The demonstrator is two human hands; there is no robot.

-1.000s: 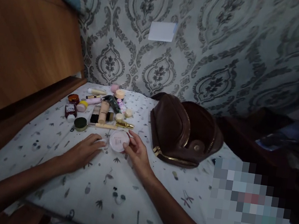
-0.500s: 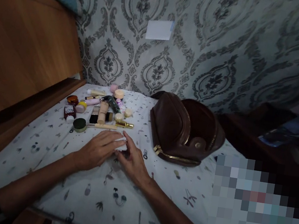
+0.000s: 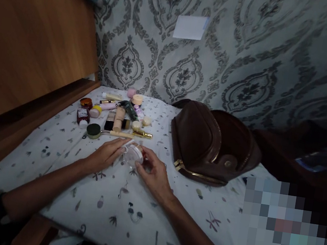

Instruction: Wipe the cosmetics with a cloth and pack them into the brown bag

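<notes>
A round, clear-and-white compact (image 3: 133, 154) is held between both hands over the patterned sheet. My left hand (image 3: 103, 155) grips its left side, where a white part shows along the fingers. On the right side, my right hand (image 3: 155, 174) pinches the rim between thumb and fingers. Just beyond the hands lie a brush with a pale handle (image 3: 118, 134), a gold tube (image 3: 143, 134), a beige tube (image 3: 119, 119) and a dark green round jar (image 3: 93, 131).
A brown leather bag (image 3: 196, 135) sits unzipped to the right of the hands. More bottles and jars, including a dark red bottle (image 3: 83, 116), are grouped at the back left. A wooden panel (image 3: 37, 38) borders the left side; a patterned wall stands behind.
The compact, earlier mostly covered by my fingers, now shows its round clear face. My hands have moved slightly apart around it. The view has shifted, so the scene sits further right.
</notes>
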